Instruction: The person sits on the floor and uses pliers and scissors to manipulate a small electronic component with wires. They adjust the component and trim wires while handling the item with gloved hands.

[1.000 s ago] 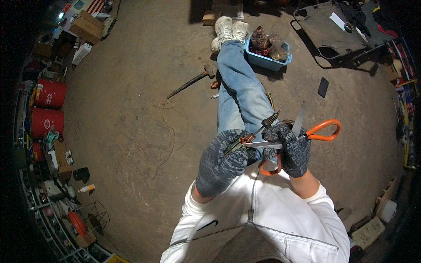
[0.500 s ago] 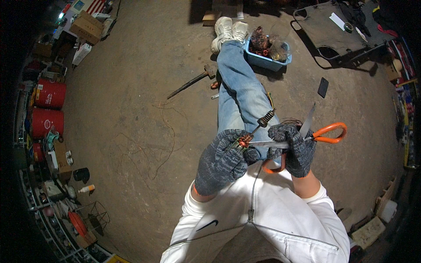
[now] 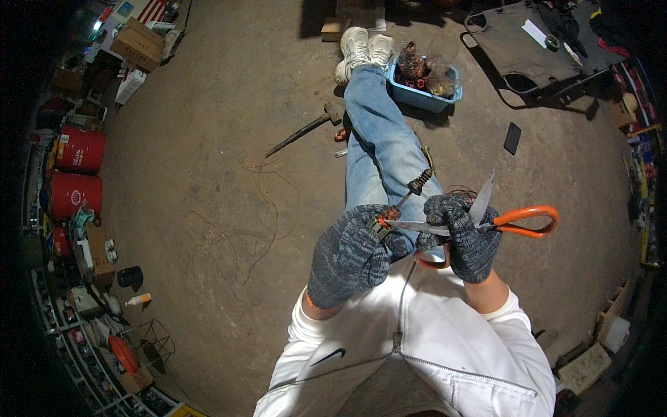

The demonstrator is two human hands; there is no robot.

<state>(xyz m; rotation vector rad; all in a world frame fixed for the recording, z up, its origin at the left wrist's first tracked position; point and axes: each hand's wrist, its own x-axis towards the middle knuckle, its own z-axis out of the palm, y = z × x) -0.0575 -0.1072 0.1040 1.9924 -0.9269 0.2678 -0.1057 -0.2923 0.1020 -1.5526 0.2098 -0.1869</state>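
My left hand (image 3: 349,258), in a dark grey knitted glove, is closed round a small motor armature (image 3: 391,214). Copper windings show at the fingers, and a shaft with a dark coiled, spring-like end (image 3: 421,181) slants up and right. In my right hand (image 3: 467,240), gloved alike, is a pair of scissors (image 3: 532,222) with orange loop handles. Its blades stand apart; one points up, the other reaches left to the copper windings. Whether that tip touches or enters them I cannot tell. Thin wires (image 3: 460,192) show behind the right fingers.
My legs (image 3: 389,132) stretch ahead over the brown floor. Near them are a hammer (image 3: 300,133), a blue bin (image 3: 425,103) of copper scrap and a black phone (image 3: 512,138). Loose thin wires (image 3: 269,201) lie left. Red drums (image 3: 76,194) stand far left; a dark folding seat (image 3: 517,59) is back right.
The armature has tilted slightly, its coiled end now a little higher and further left. The scissors have turned slightly, their outer handle lower and further right. Both hands keep their hold.
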